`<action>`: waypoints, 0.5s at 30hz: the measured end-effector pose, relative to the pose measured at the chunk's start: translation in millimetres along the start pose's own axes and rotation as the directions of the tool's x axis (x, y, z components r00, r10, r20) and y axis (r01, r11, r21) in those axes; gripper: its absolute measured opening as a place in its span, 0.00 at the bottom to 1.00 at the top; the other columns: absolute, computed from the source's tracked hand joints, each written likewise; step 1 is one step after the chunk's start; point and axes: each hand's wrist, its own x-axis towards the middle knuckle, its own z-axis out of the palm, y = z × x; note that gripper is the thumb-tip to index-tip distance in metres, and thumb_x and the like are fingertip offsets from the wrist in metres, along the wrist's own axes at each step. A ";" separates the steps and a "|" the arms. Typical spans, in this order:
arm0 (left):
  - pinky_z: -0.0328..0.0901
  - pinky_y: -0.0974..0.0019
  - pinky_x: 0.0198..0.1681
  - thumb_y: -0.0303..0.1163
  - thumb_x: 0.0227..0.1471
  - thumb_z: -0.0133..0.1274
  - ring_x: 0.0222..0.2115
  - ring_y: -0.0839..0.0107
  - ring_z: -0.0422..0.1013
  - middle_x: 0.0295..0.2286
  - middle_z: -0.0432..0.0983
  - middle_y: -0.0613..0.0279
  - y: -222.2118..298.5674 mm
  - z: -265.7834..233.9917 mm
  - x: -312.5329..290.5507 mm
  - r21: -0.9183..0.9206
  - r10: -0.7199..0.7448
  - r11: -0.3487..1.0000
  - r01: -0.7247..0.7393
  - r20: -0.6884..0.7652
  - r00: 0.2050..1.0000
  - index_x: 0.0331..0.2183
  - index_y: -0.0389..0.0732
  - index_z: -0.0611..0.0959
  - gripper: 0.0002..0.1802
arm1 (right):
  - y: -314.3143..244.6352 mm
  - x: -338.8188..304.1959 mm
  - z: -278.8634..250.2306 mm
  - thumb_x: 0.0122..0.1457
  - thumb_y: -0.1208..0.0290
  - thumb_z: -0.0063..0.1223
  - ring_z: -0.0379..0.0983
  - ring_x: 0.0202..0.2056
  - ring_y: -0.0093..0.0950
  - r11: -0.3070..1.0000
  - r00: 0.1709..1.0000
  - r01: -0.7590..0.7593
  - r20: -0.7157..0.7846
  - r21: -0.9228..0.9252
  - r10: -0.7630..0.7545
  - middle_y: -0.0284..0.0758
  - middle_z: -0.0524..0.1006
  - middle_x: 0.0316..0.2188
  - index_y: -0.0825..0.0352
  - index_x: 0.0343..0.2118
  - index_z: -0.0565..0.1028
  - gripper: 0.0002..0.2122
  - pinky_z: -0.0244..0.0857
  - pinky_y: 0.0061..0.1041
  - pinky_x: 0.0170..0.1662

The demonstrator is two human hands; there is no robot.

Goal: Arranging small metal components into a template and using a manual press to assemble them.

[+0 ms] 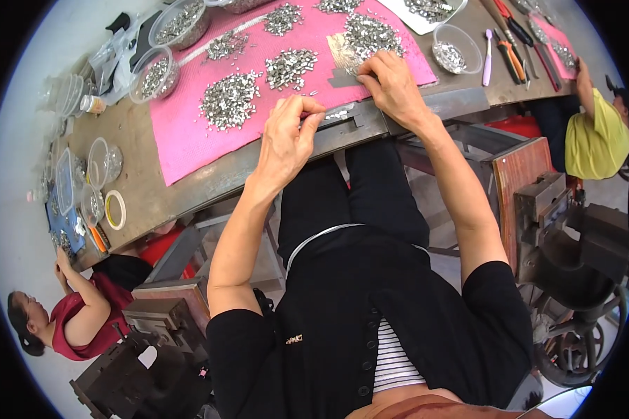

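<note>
My left hand (pixel 286 137) hovers at the table's front edge, thumb and forefinger closed together beside a flat metal bar (pixel 370 120). A short row of small silvery metal pieces (pixel 340 112) lies along that bar, just right of those fingertips. My right hand (pixel 396 89) is bent with its fingers pinched at the near side of a heap of small metal pieces (pixel 374 36). Below its fingertips lies a flat grey metal plate (pixel 344 79). Whatever either pinch holds is too small or hidden to make out.
More heaps of metal pieces (pixel 229 101) lie on the pink mat (pixel 178 150). Plastic tubs (pixel 458 49) of parts stand around it. Pliers (pixel 510 59) and a purple toothbrush (pixel 488 59) lie at right, a tape roll (pixel 116 210) at left. Co-workers sit on both sides.
</note>
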 end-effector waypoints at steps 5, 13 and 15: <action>0.67 0.60 0.41 0.26 0.57 0.56 0.34 0.59 0.74 0.32 0.79 0.57 2.9 3.4 0.4 0.075 0.028 0.997 -0.030 0.031 0.999 0.36 0.36 0.81 0.05 | -9.0 -7.6 0.7 0.55 0.75 0.60 0.69 0.38 0.36 0.997 0.999 0.048 -0.009 -0.061 -0.049 0.35 0.73 0.32 0.65 0.32 0.75 0.04 0.62 0.35 0.44; 0.65 0.60 0.41 0.25 0.55 0.57 0.34 0.58 0.73 0.31 0.79 0.57 -0.6 12.0 0.3 0.133 0.102 0.986 -0.100 -0.013 0.995 0.35 0.38 0.81 0.04 | -42.5 -14.9 -8.4 0.61 0.76 0.56 0.75 0.32 0.38 0.908 0.970 -0.224 -0.010 0.355 0.243 0.39 0.77 0.29 0.70 0.34 0.76 0.03 0.68 0.34 0.37; 0.65 0.59 0.42 0.24 0.53 0.59 0.35 0.58 0.73 0.31 0.79 0.58 1.3 12.5 -0.5 0.177 0.120 0.978 -0.112 -0.039 0.992 0.35 0.38 0.81 0.05 | -53.3 -21.6 -2.6 0.61 0.77 0.57 0.75 0.32 0.37 0.842 0.956 -0.270 0.027 0.468 0.291 0.39 0.77 0.29 0.70 0.34 0.75 0.03 0.68 0.33 0.37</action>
